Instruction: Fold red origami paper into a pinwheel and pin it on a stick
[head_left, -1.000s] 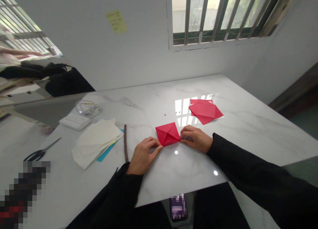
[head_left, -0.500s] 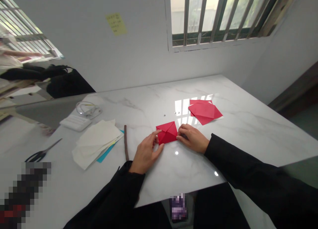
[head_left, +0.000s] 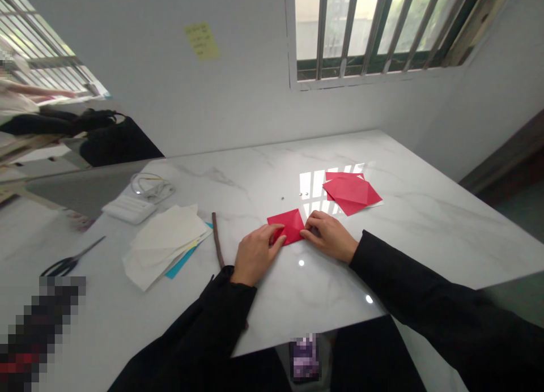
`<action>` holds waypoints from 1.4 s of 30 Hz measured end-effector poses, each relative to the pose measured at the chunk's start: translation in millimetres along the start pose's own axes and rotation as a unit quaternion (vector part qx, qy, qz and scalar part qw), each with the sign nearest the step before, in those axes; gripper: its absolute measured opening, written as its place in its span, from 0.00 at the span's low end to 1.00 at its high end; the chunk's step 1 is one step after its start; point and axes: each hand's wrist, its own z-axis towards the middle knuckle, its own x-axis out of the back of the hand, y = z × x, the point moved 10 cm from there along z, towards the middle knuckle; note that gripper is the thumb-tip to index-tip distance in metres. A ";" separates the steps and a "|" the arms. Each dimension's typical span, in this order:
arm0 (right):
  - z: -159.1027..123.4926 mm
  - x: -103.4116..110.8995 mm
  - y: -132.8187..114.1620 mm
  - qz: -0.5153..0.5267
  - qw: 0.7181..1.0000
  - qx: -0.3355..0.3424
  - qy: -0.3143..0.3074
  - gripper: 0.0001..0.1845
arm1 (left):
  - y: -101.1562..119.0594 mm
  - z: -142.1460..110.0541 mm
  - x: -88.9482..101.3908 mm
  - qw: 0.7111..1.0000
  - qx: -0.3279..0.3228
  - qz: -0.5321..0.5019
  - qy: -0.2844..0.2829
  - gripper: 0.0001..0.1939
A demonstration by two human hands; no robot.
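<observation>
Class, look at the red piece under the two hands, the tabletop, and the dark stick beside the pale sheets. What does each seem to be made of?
Red piece: thin matte paper, judging by its sharp creases and flat folds.
Tabletop: polished marble or a marble-look slab, white with grey veins, mirroring the window.
Dark stick: probably wood or a twig, brown, dull and slightly uneven; not certain.

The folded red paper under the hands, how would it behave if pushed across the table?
The folded red paper looks thin and light, so it would probably slide easily on the glossy table. Its creased flaps may spring up once the left hand and right hand release.
</observation>
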 end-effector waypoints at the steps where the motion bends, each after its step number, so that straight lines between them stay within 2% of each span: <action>1: 0.1 0.3 0.3 -0.002 1.000 -0.004 0.001 0.11 | 0.0 -0.3 -0.2 1.000 0.001 0.003 -0.001 0.13; 7: 0.9 3.6 2.0 -0.013 1.000 -0.017 0.010 0.06 | 0.9 -1.4 1.2 1.000 0.000 0.003 0.002 0.14; 9: 1.7 4.9 -2.2 -0.016 1.000 0.010 0.013 0.05 | 1.2 -1.3 1.7 1.000 -0.001 0.005 0.005 0.14; 11: 2.2 4.6 -10.1 -0.018 0.998 0.057 0.008 0.08 | 1.1 -1.4 1.9 1.000 -0.001 0.007 0.006 0.15; 13: 2.3 1.8 -18.0 -0.015 0.994 0.106 -0.010 0.09 | 1.0 -1.7 1.6 1.000 -0.001 0.005 0.005 0.15; 16: 2.7 -1.1 -22.5 -0.006 0.990 0.139 -0.035 0.10 | 1.0 -2.9 -0.5 1.000 -0.003 0.002 -0.003 0.17; 21: 1.6 1.2 -21.5 0.013 0.988 0.148 -0.042 0.11 | 0.1 -4.5 -3.1 1.000 -0.001 -0.003 -0.010 0.17; 24: -0.4 2.1 -20.8 0.026 0.987 0.150 -0.048 0.11 | -3.6 -5.2 -0.7 0.999 -0.001 -0.040 -0.010 0.18; 29: -0.8 2.1 -18.7 0.026 0.988 0.143 -0.049 0.12 | -19.7 -10.2 7.9 0.985 0.028 -0.172 -0.015 0.17; 32: -0.5 1.0 -17.5 0.027 0.988 0.142 -0.049 0.12 | -25.0 -14.3 8.3 0.968 0.048 -0.246 -0.027 0.22; 37: -0.6 0.5 -16.5 0.033 0.988 0.146 -0.043 0.12 | -25.4 -16.1 6.7 0.967 0.067 -0.244 -0.026 0.31; 42: -0.6 0.1 -14.2 0.031 0.988 0.143 -0.041 0.11 | -26.3 -15.5 4.4 0.971 0.079 -0.227 -0.019 0.35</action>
